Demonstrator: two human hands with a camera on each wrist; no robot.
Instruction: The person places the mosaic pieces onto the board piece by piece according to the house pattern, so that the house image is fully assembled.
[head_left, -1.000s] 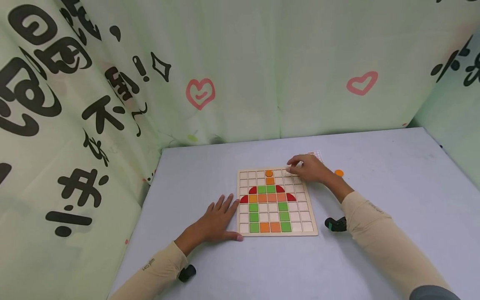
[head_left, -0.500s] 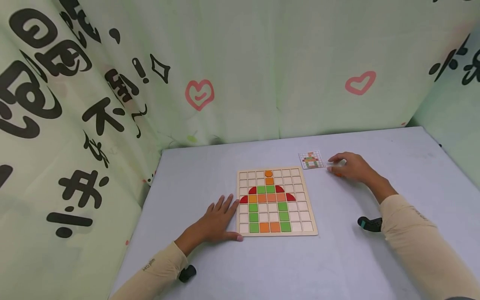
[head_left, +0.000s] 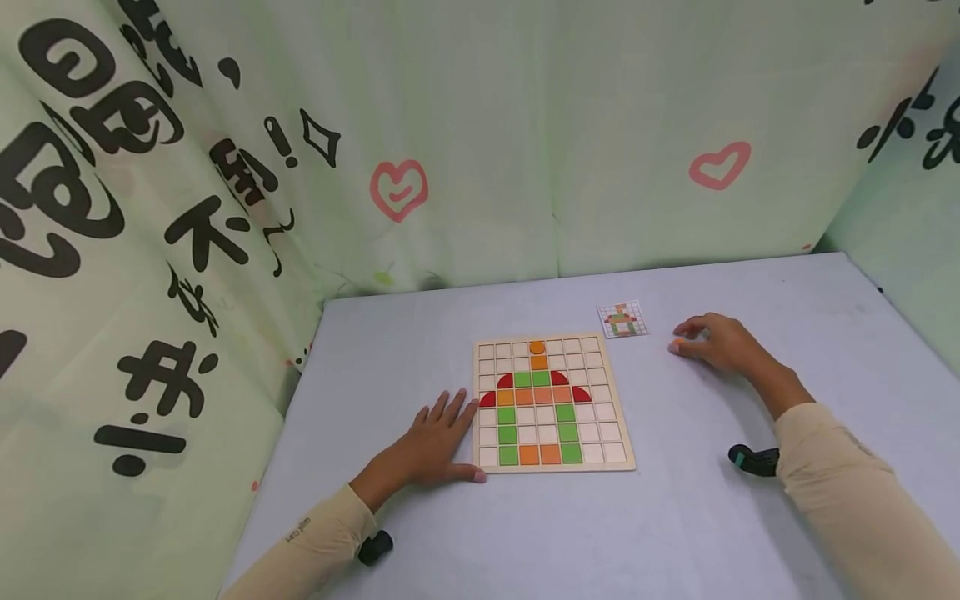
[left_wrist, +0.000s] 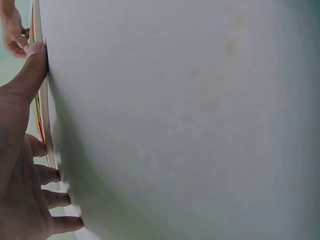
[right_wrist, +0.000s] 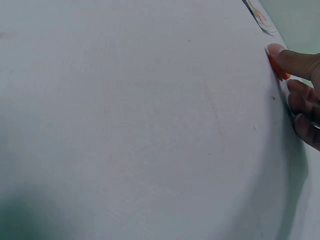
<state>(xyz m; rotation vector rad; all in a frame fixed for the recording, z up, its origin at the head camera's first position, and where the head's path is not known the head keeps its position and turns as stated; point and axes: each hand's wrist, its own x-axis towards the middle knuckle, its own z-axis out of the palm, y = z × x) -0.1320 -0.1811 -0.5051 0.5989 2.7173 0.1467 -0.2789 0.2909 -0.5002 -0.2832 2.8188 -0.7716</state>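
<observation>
My left hand [head_left: 438, 442] lies with fingers spread against the left edge of a square wooden grid board [head_left: 615, 429]; its thumb touches the board's front left corner. Green, orange and red tiles form a figure on the board, topped by an orange disc [head_left: 537, 347]. Right of the board, my right hand [head_left: 720, 343] pinches another orange disc [right_wrist: 278, 67] at the tabletop between thumb and fingers. In the right wrist view that disc looks tilted, partly hidden by the thumb.
A small printed card [head_left: 623, 319] with a similar coloured figure lies behind the board's right corner. The pale table [head_left: 525, 542] meets printed curtains [head_left: 480, 108] at its back and left edges. Black devices hang under both wrists.
My right hand has moved right, from above the board's far right corner to the loose orange disc, uncovering the card. It now pinches the disc. My left hand has stayed put.
</observation>
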